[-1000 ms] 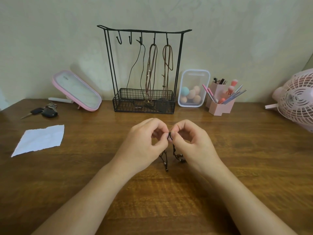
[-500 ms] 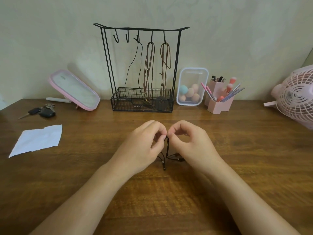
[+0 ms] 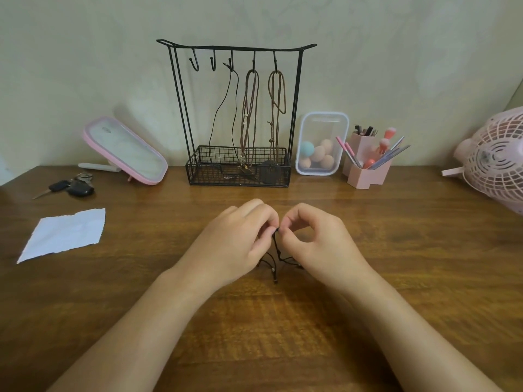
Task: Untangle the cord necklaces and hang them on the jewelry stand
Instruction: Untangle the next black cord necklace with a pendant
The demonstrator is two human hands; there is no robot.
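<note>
My two hands are in almost the same spot as half a second ago, meeting over the middle of the wooden table (image 3: 410, 250), well in front of the jewelry stand (image 3: 236, 48). The left hand (image 3: 235, 244) has its fingers curled in and pinches the top of the black cord necklace (image 3: 275, 251). The right hand (image 3: 319, 244) pinches the same spot from the other side with thumb and forefinger, so both grips are clamped on the cord with the fingertips nearly touching. What has changed is small. The loose strands under the pinch now hang a little lower, one beaded end reaching down toward the table between my wrists, and the other end bends off under the right palm. The view itself has not shifted since then. It had slid slightly between the two earlier frames. On the stand, a thin black cord (image 3: 223, 106) and two brown cord necklaces (image 3: 250, 108) (image 3: 276, 91) hang from the three right-hand hooks as before, with their pendants down in the wire basket. A pink mirror (image 3: 124, 149), keys (image 3: 70, 188) and a scrap of paper (image 3: 65, 233) lie to the left. A clear box of sponges (image 3: 322, 120), a pink brush holder (image 3: 368, 176) and a pink fan (image 3: 492, 159) are to the right.
</note>
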